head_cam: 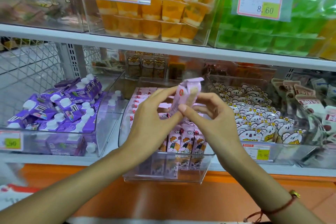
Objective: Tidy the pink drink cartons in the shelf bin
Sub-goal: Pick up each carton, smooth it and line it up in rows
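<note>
A pink drink carton [183,94] is held up, tilted, above the clear shelf bin [163,174] on the middle shelf. My left hand [154,114] grips the carton from the left, with its fingers curled round the side. My right hand [209,114] pinches the same carton from the right, thumb on its front. Inside the bin, several pink cartons [183,140] with a cartoon child stand upright at the front, and more pink cartons [143,94] lie in rows behind; my hands hide part of them.
A clear bin of purple cartons [60,111] stands to the left, and a bin of koala snack packs [254,120] to the right. Orange jelly cups [154,14] and green cups [272,29] fill the upper shelf. An orange ledge [163,198] runs below.
</note>
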{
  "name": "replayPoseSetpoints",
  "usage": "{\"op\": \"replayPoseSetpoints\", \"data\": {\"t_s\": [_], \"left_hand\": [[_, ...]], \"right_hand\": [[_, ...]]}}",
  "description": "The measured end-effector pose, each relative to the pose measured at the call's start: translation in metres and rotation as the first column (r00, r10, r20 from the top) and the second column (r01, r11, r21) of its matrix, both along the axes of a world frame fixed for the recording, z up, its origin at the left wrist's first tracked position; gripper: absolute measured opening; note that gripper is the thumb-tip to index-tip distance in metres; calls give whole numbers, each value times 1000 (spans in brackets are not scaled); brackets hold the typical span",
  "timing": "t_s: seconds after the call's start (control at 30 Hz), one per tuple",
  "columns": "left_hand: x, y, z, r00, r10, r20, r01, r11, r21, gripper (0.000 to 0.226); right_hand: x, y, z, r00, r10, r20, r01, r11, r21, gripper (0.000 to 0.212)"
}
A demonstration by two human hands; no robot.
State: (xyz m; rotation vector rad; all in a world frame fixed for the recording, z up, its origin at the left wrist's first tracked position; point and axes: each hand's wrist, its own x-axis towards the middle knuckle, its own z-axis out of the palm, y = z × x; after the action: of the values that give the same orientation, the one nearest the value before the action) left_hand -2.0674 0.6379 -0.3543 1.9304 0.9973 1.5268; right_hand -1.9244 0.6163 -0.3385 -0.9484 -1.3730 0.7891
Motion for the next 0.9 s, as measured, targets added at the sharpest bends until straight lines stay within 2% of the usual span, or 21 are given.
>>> {"op": "replayPoseSetpoints", "data": {"t_s": [0.1,0.17,0.27,0.4,0.5,0.63,0.8,0.9], "left_hand": [[-6,2,8,988,-134,82,146,976,-163,50],[-8,2,12,974,-162,157,204,929,-308,50],[-9,-1,13,941,-153,300,289,827,-483,30],[-6,-1,16,890,-138,435,403,686,-606,29],[-5,2,16,879,-91,468,411,643,-646,30],[-5,3,15,891,-124,437,403,658,-636,29],[-12,5,18,951,-212,226,301,803,-514,36],[-16,8,19,949,-259,179,313,843,-437,41]], "right_hand": [[6,2,1,998,33,58,-29,997,-67,19],[9,2,1,998,27,64,-20,995,-102,15],[9,2,1,999,29,38,-23,987,-157,13],[8,4,2,1000,29,-2,-28,974,-225,19],[7,4,3,998,49,-33,-55,966,-251,20],[8,4,3,998,57,-18,-59,963,-261,22],[11,1,4,993,117,20,-111,978,-175,30],[12,0,5,987,131,89,-123,989,-85,37]]}}
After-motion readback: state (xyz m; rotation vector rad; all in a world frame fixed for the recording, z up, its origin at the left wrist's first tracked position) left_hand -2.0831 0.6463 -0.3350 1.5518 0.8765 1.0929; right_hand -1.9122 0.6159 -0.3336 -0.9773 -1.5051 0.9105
